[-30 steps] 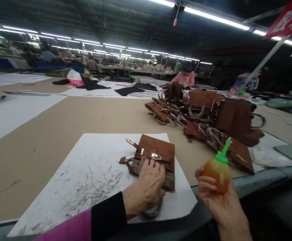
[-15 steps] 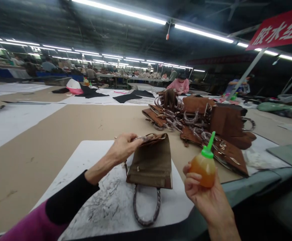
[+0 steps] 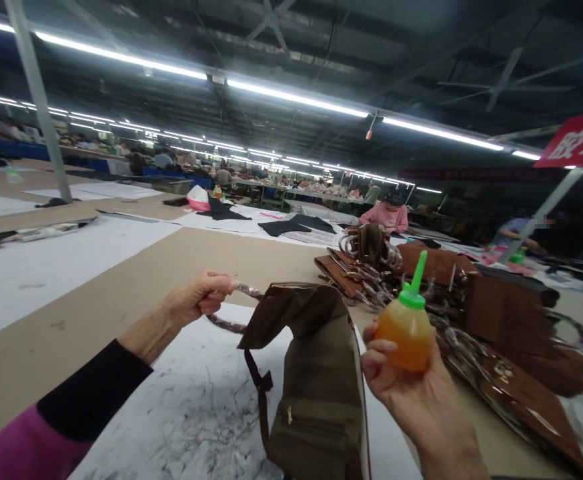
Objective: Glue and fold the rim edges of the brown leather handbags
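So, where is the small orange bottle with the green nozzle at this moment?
In the head view, the orange bottle is right of centre, held upright in the right hand, just right of the brown bag and in front of the pile of brown bags.

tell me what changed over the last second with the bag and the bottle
The left hand took the bag by its wrapped handle and lifted it off the paper sheet, lining side out. The right hand held the orange bottle throughout.
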Motion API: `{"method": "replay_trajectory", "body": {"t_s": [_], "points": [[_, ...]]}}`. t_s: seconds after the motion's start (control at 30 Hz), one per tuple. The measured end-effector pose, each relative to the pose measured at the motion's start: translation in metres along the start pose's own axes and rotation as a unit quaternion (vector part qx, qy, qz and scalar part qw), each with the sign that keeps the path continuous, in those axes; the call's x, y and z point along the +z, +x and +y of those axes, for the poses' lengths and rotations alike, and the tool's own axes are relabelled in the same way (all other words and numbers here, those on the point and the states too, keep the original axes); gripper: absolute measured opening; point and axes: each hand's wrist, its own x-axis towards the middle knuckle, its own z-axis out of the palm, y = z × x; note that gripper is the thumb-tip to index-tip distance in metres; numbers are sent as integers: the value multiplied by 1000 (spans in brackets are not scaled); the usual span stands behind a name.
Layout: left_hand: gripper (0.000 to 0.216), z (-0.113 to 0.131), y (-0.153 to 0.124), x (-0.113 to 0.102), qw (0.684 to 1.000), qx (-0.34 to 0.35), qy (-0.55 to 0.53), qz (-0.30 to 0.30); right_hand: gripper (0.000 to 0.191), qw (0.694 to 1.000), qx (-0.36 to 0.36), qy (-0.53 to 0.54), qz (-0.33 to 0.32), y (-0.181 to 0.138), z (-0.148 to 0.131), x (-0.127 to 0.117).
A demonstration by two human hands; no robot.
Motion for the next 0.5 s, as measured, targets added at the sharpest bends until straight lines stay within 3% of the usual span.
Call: {"method": "replay_trajectory", "body": {"t_s": [0.1,0.27,0.5], "points": [[39,-4,-9,-26,1000,-4,-1,13,41,998,5,-38,-41,7,20,18],[35,-42,-23,-63,998,-18,-21,55,45,995,53,-72,-45,21,59,30],[35,-74,-33,-86,995,-3,-33,93,47,991,79,-103,-37,40,86,36]]}}
